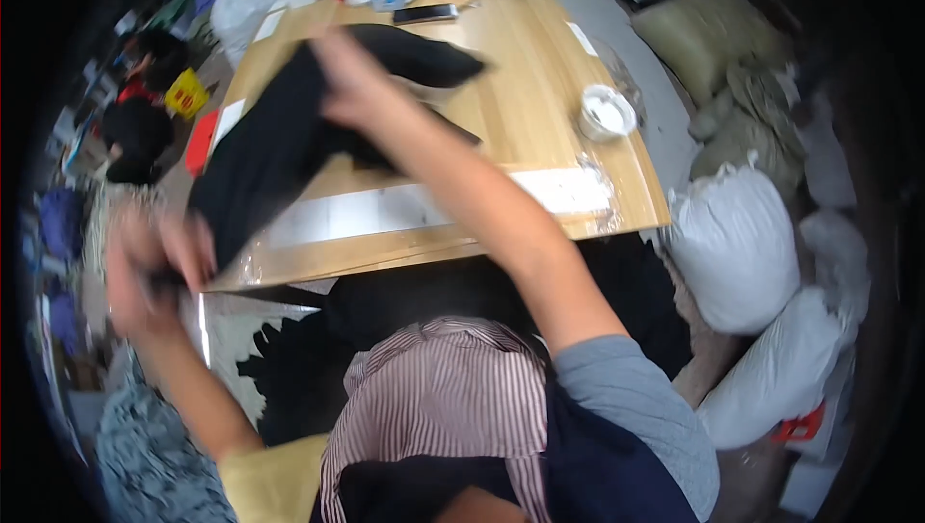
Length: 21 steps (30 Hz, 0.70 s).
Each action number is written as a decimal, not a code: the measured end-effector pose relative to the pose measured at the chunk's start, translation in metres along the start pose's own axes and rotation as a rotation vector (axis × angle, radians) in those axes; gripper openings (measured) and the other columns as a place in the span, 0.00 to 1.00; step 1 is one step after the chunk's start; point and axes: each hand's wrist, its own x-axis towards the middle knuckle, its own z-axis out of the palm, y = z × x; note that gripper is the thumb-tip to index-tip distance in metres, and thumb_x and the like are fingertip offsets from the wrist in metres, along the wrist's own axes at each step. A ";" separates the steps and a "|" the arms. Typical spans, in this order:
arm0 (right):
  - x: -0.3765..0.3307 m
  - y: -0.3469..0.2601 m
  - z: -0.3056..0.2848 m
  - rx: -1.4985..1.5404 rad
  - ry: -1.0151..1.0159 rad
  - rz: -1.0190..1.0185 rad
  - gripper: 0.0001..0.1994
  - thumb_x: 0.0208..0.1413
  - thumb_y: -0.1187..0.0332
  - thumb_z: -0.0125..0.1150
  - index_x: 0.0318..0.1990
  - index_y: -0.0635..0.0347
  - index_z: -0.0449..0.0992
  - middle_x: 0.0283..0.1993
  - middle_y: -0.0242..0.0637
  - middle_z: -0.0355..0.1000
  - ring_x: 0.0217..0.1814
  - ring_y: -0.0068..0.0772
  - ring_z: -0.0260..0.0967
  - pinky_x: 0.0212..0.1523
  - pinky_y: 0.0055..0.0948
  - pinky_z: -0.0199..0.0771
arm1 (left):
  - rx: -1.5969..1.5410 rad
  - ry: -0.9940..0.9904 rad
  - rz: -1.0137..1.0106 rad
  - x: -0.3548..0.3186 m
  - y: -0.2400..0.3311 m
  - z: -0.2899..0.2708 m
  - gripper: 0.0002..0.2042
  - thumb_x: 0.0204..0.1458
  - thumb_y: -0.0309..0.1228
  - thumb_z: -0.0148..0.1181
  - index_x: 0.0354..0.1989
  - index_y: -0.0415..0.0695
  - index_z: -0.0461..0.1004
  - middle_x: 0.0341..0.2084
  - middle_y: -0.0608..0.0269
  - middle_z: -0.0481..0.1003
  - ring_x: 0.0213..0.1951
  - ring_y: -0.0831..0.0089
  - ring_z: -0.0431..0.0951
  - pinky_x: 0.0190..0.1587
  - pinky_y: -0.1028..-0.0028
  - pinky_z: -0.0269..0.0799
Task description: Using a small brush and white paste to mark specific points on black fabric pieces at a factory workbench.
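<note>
A long piece of black cloth (265,152) stretches at a slant over the left part of the wooden table, blurred by motion. My left hand (159,268), smeared but with curled fingers, grips its lower end just off the table's near left corner. Farther up, my right hand (347,80) is closed on the cloth's upper part, its forearm crossing over the table. From there a dark flap of the same cloth bends to the right. Whether it is a garment or a cut panel I cannot tell.
The wooden table (540,70) carries a phone (425,13), a white tub (607,113) and small containers at its far end. White sacks (737,244) and green sacks (708,37) crowd the right side. Black fabric (424,297) lies below the near edge. Another person (140,133) is at far left.
</note>
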 end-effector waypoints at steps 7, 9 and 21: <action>-0.080 0.190 0.190 -1.311 -1.200 -0.026 0.30 0.56 0.40 0.56 0.43 0.64 0.78 0.41 0.57 0.77 0.45 0.59 0.74 0.46 0.50 0.73 | 1.159 -0.261 -1.369 -0.250 -0.118 0.049 0.15 0.44 0.33 0.58 0.41 0.43 0.77 0.35 0.49 0.78 0.38 0.57 0.80 0.44 0.60 0.74; -0.113 0.225 0.164 -0.869 -1.595 -0.593 0.38 0.54 0.44 0.61 0.63 0.67 0.64 0.61 0.61 0.66 0.61 0.60 0.66 0.61 0.48 0.66 | 0.947 -0.109 -1.393 -0.316 -0.179 0.062 0.16 0.46 0.32 0.58 0.44 0.44 0.75 0.38 0.50 0.77 0.39 0.59 0.79 0.44 0.62 0.74; -0.415 0.000 -0.154 -1.062 0.479 0.369 0.18 0.59 0.72 0.61 0.57 0.62 0.72 0.50 0.34 0.74 0.49 0.23 0.71 0.53 0.25 0.72 | 0.184 0.514 -1.284 -0.344 -0.300 0.107 0.25 0.57 0.31 0.53 0.65 0.50 0.60 0.55 0.56 0.72 0.47 0.69 0.77 0.43 0.72 0.75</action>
